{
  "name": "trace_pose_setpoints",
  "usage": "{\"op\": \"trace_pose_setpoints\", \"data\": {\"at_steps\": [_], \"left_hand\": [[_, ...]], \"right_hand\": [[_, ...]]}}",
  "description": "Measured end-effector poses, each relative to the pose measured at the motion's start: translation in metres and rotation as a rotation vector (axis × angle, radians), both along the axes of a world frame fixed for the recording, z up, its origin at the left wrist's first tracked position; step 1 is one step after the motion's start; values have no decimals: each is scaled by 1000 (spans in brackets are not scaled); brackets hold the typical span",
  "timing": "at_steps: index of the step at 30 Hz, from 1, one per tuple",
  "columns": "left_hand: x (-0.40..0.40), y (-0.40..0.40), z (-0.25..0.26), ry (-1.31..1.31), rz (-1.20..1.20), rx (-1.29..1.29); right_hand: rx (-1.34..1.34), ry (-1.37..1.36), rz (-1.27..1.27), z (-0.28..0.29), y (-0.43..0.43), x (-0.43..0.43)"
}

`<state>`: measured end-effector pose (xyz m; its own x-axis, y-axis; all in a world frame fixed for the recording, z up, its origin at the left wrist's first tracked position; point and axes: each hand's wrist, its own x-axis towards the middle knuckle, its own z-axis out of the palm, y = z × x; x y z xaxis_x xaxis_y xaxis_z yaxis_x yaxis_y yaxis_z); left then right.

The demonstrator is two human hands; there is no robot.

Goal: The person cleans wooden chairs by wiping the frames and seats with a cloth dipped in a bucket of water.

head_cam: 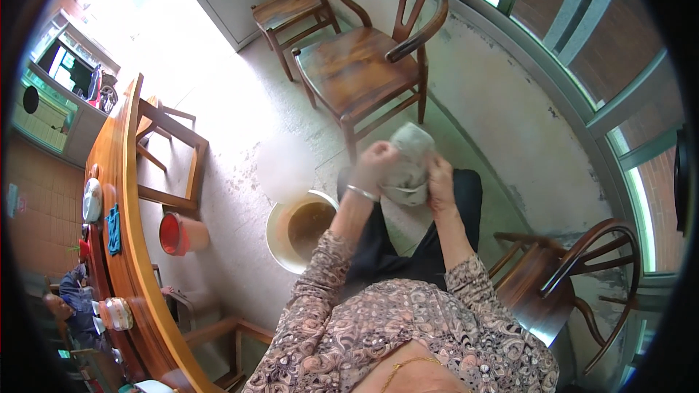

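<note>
A bunched, pale grey-green cloth (405, 169) is held over my knees. My right hand (441, 180) grips its right side, with the fingers bent round the edge. Close against its upper left side is my left hand (378, 159), blurred and with curled fingers; whether it pinches the cloth cannot be told. A bracelet circles my left wrist. Below and to the left of that hand stands a pale bucket (277, 237) holding brown, murky liquid (310, 226), partly covered by my left forearm.
Wooden armchairs (355, 68) stand ahead, and another (538, 284) is at the right. A long wooden table (147, 284) carries a blue cloth (113, 229) and dishes. Beside it is a red-lined bin (183, 233). A seated person (76, 303) is beyond the table.
</note>
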<state>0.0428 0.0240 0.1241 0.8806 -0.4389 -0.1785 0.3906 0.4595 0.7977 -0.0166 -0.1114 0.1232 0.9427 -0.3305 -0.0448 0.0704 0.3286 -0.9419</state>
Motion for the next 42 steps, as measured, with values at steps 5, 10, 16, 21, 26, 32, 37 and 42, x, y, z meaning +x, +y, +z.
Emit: {"op": "trace_pose_setpoints", "data": {"at_steps": [5, 10, 16, 21, 26, 32, 37, 42], "left_hand": [[-31, -45, -17, 104, -58, -78], [2, -29, -6, -323, -4, 413], [131, -57, 56, -1384, 665, 947], [179, -76, 74, -1151, 402, 1025], [175, -74, 59, -1204, 246, 1059], [168, -70, 64, -895, 296, 721], [189, -63, 41, -639, 155, 495], [173, -67, 26, -290, -19, -369]], "right_hand": [[391, 124, -570, -43, -98, 11], [126, -88, -530, 30, -142, 41], [23, -298, -392, 131, -179, 169], [-249, -330, -232, 158, -191, 285], [-893, -162, -357, 114, -163, 309], [-623, -432, -632, 77, -78, 239], [-868, -497, -646, 44, 5, 196], [-973, -461, -468, 13, 14, 184]]}}
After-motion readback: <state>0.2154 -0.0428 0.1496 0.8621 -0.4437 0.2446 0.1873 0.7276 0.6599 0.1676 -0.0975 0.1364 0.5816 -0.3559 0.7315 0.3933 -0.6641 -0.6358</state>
